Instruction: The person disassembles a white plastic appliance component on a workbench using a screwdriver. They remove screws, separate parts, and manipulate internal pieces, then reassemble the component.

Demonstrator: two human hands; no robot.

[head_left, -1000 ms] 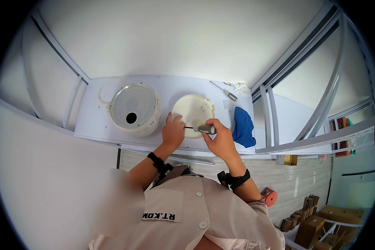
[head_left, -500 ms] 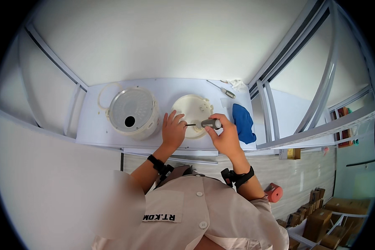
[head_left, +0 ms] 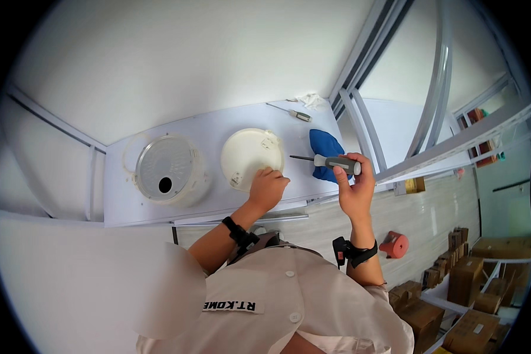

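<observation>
A round cream-white lid-like cover (head_left: 246, 154) lies on the white table, with small fittings near its upper right and lower left edges. My left hand (head_left: 268, 190) is over its lower right rim, fingers curled together; what they hold, if anything, is hidden. In my right hand (head_left: 357, 190) is a screwdriver (head_left: 341, 165) with a grey handle, its shaft pointing left. It is held above a blue cloth-like bundle (head_left: 324, 143). To the left stands a white round appliance body (head_left: 189, 192) with a metal disc (head_left: 166, 158) and a dark round hole on top.
A second screwdriver (head_left: 301, 115) lies at the table's back right beside crumpled white tissue (head_left: 310, 101). Metal frame posts (head_left: 366, 130) rise at the table's right end. On the floor to the right are a red roll (head_left: 394, 245) and several cardboard boxes (head_left: 466, 277).
My right hand has carried the screwdriver rightward, away from the cover to above the blue bundle. My left hand has moved to the cover's lower right rim and curled its fingers. The view has shifted.
</observation>
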